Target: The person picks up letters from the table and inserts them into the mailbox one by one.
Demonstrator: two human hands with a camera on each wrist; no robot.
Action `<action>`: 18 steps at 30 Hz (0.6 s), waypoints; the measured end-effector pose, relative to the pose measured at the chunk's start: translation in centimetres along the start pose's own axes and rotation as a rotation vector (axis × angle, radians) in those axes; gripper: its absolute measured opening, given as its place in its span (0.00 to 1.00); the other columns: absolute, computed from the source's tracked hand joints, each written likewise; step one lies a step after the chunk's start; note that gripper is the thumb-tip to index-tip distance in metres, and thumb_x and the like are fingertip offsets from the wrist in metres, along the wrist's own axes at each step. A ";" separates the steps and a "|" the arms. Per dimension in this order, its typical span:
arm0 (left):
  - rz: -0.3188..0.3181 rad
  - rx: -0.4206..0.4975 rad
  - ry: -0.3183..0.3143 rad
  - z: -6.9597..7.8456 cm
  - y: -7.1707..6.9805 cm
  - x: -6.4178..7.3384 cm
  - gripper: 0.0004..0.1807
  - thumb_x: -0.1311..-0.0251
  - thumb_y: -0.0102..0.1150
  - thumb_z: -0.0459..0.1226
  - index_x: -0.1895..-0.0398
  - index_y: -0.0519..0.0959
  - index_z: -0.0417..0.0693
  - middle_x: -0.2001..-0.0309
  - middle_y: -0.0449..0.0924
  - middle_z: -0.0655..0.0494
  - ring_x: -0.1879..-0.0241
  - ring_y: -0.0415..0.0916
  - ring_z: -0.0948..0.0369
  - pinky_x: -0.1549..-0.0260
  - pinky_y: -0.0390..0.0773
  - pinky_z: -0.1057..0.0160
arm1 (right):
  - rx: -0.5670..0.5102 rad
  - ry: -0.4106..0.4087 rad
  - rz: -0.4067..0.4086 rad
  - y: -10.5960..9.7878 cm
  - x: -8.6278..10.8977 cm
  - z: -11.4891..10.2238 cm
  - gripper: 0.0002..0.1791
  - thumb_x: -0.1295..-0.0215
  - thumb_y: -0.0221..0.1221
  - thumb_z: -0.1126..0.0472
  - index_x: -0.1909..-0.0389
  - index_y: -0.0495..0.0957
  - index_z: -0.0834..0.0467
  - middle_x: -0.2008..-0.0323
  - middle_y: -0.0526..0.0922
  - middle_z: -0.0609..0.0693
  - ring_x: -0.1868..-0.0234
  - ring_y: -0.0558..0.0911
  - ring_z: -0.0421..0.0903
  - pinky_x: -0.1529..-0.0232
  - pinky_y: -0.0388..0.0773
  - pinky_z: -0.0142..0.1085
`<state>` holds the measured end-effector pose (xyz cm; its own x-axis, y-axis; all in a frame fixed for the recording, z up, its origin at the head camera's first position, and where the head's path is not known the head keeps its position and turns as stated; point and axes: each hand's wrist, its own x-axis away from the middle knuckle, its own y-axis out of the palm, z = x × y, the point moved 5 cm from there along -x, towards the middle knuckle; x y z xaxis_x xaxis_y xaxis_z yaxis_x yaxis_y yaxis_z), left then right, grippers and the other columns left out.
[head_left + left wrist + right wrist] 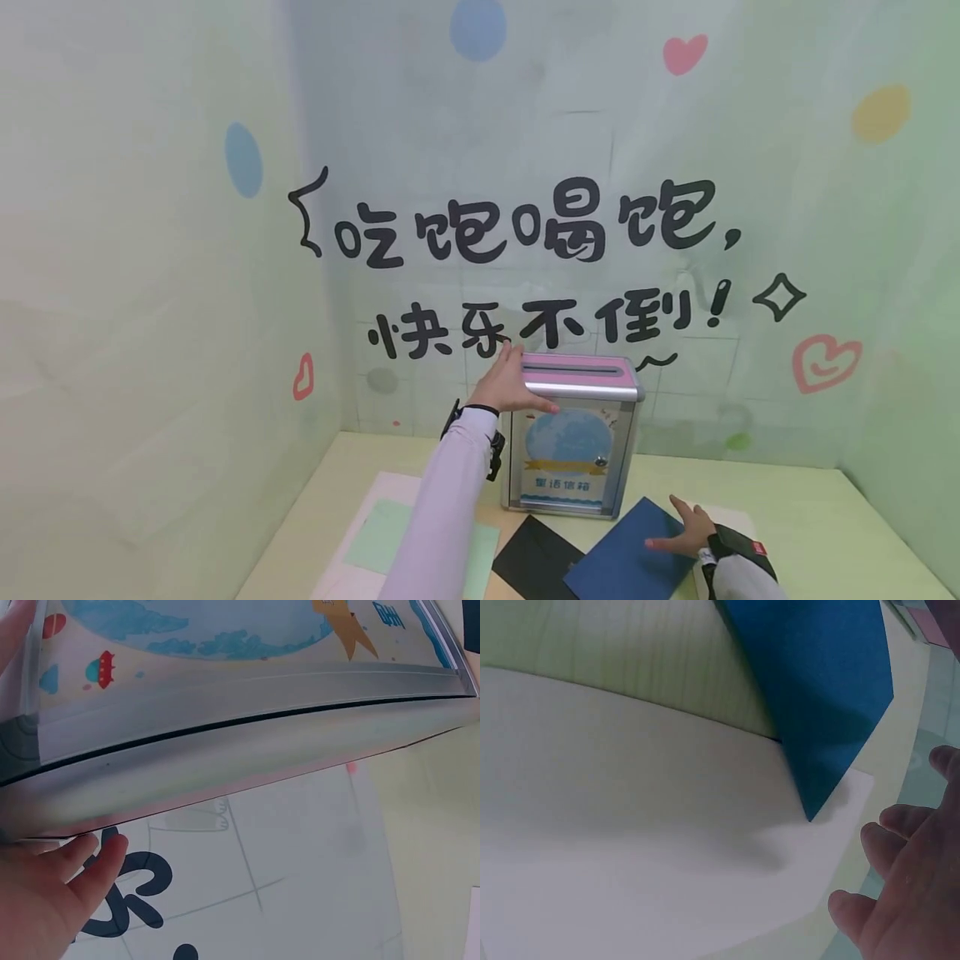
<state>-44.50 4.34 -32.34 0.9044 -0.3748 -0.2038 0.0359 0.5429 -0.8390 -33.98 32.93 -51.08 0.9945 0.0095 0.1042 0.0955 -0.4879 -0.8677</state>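
Behind everything is one back wall (540, 125) bearing two lines of black lettering. In front of it lies one pale yellow-green table (810, 525), its near edge cut off. One box (570, 450) stands on it near the middle of the back edge, roughly upright, its long axis vertical. The printed front panel faces the person; one slot (570, 368) in the pink top runs left to right. The box's back is hidden, and the left wrist view cuts off part of its front.

Toward the left edge lies one pale pinkish sheet (352, 583). One blue sheet (630, 550), right of centre, aims a corner at the back edge and overlaps one white sheet (630, 825). Pale green paper (375, 533) shows on both sides of the left sleeve (438, 517); whether that is one piece or two cannot be told. One black sheet (536, 554) lies between green and blue, partly covered.

There are two hands. The left hand (506, 387) grips the box's upper left corner, thumb across the front. The right hand (688, 533) is empty, fingers spread, beside the blue sheet.
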 end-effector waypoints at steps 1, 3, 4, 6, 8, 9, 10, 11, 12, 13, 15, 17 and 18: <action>0.005 0.004 0.003 0.0 0.0 -0.1 0.65 0.71 0.71 0.60 0.30 0.47 0.41 0.30 0.39 0.40 0.33 0.47 0.47 0.43 0.63 0.49 | -0.002 0.002 0.004 0.1 0.0 0.0 0.57 0.59 0.65 0.36 0.41 0.57 0.76 0.47 0.60 0.81 0.45 0.59 0.77 0.51 0.63 0.62; 0.010 0.009 0.012 -0.1 -0.1 -0.4 0.65 0.71 0.72 0.59 0.30 0.48 0.42 0.30 0.41 0.40 0.32 0.46 0.47 0.42 0.61 0.48 | 0.004 0.012 0.010 0.3 0.1 0.0 0.56 0.60 0.65 0.37 0.42 0.57 0.76 0.47 0.60 0.81 0.45 0.59 0.77 0.50 0.63 0.63; 0.009 0.014 0.014 -0.2 -0.1 -0.5 0.65 0.71 0.72 0.58 0.30 0.48 0.42 0.30 0.42 0.40 0.32 0.46 0.47 0.42 0.61 0.48 | 0.007 0.015 0.013 0.5 0.1 0.1 0.56 0.60 0.66 0.37 0.42 0.58 0.76 0.47 0.60 0.81 0.45 0.59 0.77 0.51 0.63 0.63; -0.001 0.034 0.017 -0.4 0.0 -0.5 0.64 0.71 0.73 0.56 0.30 0.48 0.44 0.30 0.43 0.42 0.32 0.47 0.48 0.42 0.62 0.49 | 0.021 0.035 0.014 0.8 0.1 0.5 0.57 0.62 0.66 0.36 0.43 0.59 0.75 0.49 0.60 0.82 0.46 0.61 0.77 0.52 0.65 0.62; -0.014 0.061 0.016 -0.4 0.1 -0.5 0.63 0.71 0.74 0.54 0.30 0.48 0.46 0.31 0.45 0.42 0.33 0.50 0.49 0.42 0.63 0.50 | 0.044 0.060 0.011 1.2 0.0 0.9 0.58 0.64 0.67 0.34 0.43 0.60 0.74 0.50 0.61 0.83 0.48 0.63 0.76 0.53 0.66 0.62; -0.018 0.075 0.014 -0.3 0.1 -0.5 0.63 0.71 0.75 0.53 0.30 0.49 0.47 0.32 0.46 0.43 0.34 0.52 0.50 0.43 0.64 0.51 | 0.050 0.072 0.009 1.3 -0.1 1.1 0.58 0.65 0.67 0.34 0.43 0.60 0.74 0.50 0.61 0.82 0.48 0.63 0.76 0.53 0.66 0.62; -0.022 0.080 0.012 -0.3 0.1 -0.5 0.63 0.71 0.75 0.53 0.30 0.49 0.48 0.32 0.47 0.43 0.35 0.53 0.50 0.44 0.65 0.52 | 0.050 0.086 0.002 1.5 -0.2 1.3 0.59 0.67 0.68 0.34 0.43 0.60 0.73 0.50 0.60 0.83 0.48 0.63 0.76 0.53 0.66 0.62; -0.023 0.085 0.010 -0.2 0.0 -0.5 0.63 0.71 0.75 0.52 0.30 0.49 0.47 0.33 0.48 0.43 0.36 0.55 0.50 0.44 0.66 0.53 | 0.047 0.102 -0.005 1.6 -0.2 1.5 0.59 0.68 0.68 0.34 0.42 0.60 0.73 0.49 0.60 0.83 0.47 0.62 0.77 0.53 0.65 0.63; -0.022 0.083 0.009 -0.1 0.0 -0.5 0.63 0.71 0.76 0.51 0.30 0.50 0.47 0.34 0.48 0.43 0.37 0.56 0.50 0.45 0.67 0.53 | 0.050 0.115 -0.012 1.8 -0.3 1.6 0.60 0.68 0.68 0.34 0.42 0.60 0.72 0.49 0.59 0.83 0.47 0.61 0.77 0.53 0.65 0.63; -0.020 0.078 0.009 0.0 -0.1 -0.5 0.62 0.72 0.76 0.51 0.30 0.50 0.47 0.34 0.49 0.43 0.37 0.56 0.50 0.45 0.67 0.53 | 0.043 0.130 -0.019 1.9 -0.4 1.8 0.60 0.70 0.69 0.34 0.41 0.59 0.71 0.48 0.58 0.83 0.46 0.61 0.77 0.52 0.64 0.64; -0.016 0.073 0.006 0.1 -0.1 -0.6 0.62 0.72 0.76 0.50 0.30 0.51 0.47 0.35 0.50 0.43 0.38 0.57 0.51 0.46 0.68 0.54 | 0.029 0.151 -0.026 2.2 -0.6 2.2 0.61 0.72 0.70 0.34 0.40 0.59 0.71 0.48 0.57 0.83 0.46 0.59 0.78 0.52 0.64 0.64; -0.009 0.069 0.004 0.1 -0.1 -0.8 0.62 0.73 0.76 0.50 0.31 0.51 0.47 0.35 0.51 0.43 0.39 0.59 0.51 0.47 0.69 0.54 | 0.030 0.157 -0.031 2.4 -0.9 2.5 0.62 0.72 0.70 0.34 0.40 0.59 0.70 0.49 0.59 0.82 0.47 0.60 0.78 0.53 0.64 0.64; -0.007 0.069 0.000 0.0 0.0 -0.8 0.62 0.73 0.76 0.49 0.31 0.52 0.47 0.36 0.51 0.43 0.40 0.59 0.51 0.48 0.69 0.54 | 0.035 0.163 -0.032 2.6 -1.1 2.8 0.63 0.73 0.70 0.34 0.40 0.59 0.70 0.50 0.61 0.81 0.48 0.62 0.77 0.54 0.65 0.63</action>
<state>-45.22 4.68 -32.14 0.9040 -0.3788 -0.1983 0.0713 0.5908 -0.8036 -34.67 34.11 -54.80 0.9712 -0.1184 0.2068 0.1312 -0.4591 -0.8786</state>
